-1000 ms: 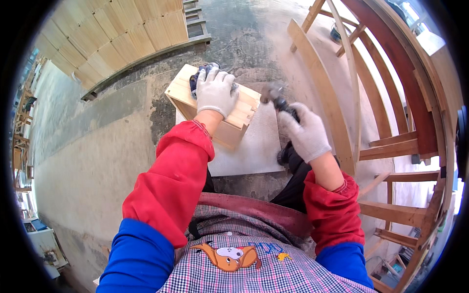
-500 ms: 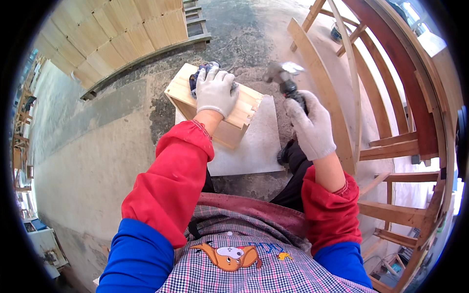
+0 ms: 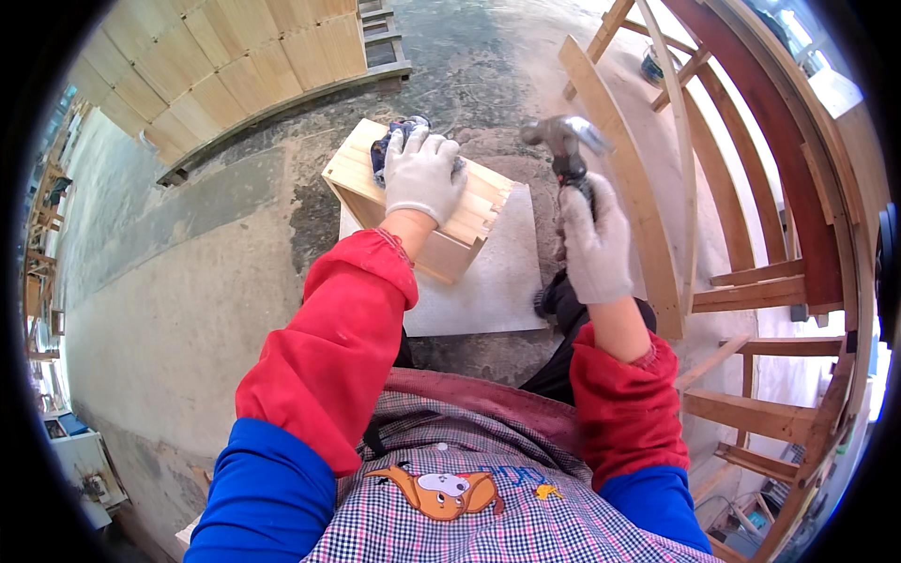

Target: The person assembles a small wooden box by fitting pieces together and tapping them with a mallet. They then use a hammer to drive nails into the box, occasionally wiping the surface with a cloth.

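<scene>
My left hand [image 3: 424, 176], in a whitish work glove, presses on the top of a pale wooden box [image 3: 488, 199] shaped like a drawer. Its fingers curl over a dark blue patterned cloth bundle [image 3: 380, 155], partly hidden by the glove. Notched joints run along the box's right end. A claw hammer [image 3: 566, 141] with a metal head and black grip is held upright in my gloved right hand [image 3: 598, 239], to the right of the box and apart from it. Beneath the box lies a light grey sheet [image 3: 479, 305].
Stacked pale wooden boxes [image 3: 235, 66] stand on a pallet [image 3: 383, 42] at the far left. A long board [image 3: 624, 178] leans by a wooden frame [image 3: 821, 235] along the right. A bucket [image 3: 651, 66] sits behind that board. Concrete floor [image 3: 178, 272] stretches out on the left.
The hammer has swung round in my right hand, its head turning and shifting slightly right. My left hand stays on the cloth and the box.
</scene>
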`<state>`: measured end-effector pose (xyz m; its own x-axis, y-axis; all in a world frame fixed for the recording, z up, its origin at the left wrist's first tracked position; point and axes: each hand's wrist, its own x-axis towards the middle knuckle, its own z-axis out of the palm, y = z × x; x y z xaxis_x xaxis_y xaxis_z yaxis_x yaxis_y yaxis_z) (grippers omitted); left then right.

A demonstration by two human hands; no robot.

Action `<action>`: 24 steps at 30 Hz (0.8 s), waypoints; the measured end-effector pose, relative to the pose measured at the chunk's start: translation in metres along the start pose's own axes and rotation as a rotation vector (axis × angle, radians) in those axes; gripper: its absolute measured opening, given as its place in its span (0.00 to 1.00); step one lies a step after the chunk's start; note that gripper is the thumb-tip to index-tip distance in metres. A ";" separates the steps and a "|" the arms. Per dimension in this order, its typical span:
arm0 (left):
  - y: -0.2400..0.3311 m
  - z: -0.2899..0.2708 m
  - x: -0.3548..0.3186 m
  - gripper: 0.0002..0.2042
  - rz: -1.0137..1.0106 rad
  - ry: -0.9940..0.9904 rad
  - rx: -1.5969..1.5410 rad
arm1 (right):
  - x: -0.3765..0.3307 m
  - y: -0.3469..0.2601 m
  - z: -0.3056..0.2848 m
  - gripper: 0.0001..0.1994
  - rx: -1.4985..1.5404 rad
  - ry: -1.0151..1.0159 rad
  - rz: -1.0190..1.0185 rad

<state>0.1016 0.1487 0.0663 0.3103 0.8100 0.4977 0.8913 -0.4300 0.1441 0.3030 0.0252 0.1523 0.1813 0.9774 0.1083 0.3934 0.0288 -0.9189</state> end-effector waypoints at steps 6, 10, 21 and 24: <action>-0.001 -0.001 0.003 0.13 -0.012 -0.024 0.002 | 0.024 0.030 -0.012 0.18 -0.457 -0.108 -0.018; 0.002 0.000 0.000 0.13 -0.018 -0.044 -0.002 | 0.009 -0.007 -0.007 0.19 -0.070 0.053 -0.074; 0.002 -0.001 0.000 0.14 -0.008 -0.036 0.026 | 0.018 0.013 -0.015 0.15 0.021 0.008 0.117; 0.005 -0.001 0.001 0.14 0.005 -0.029 0.024 | 0.003 0.002 0.004 0.15 0.059 0.059 0.027</action>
<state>0.1057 0.1467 0.0681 0.3236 0.8193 0.4732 0.8973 -0.4245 0.1213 0.3011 0.0291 0.1489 0.2443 0.9642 0.1035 0.3342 0.0165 -0.9424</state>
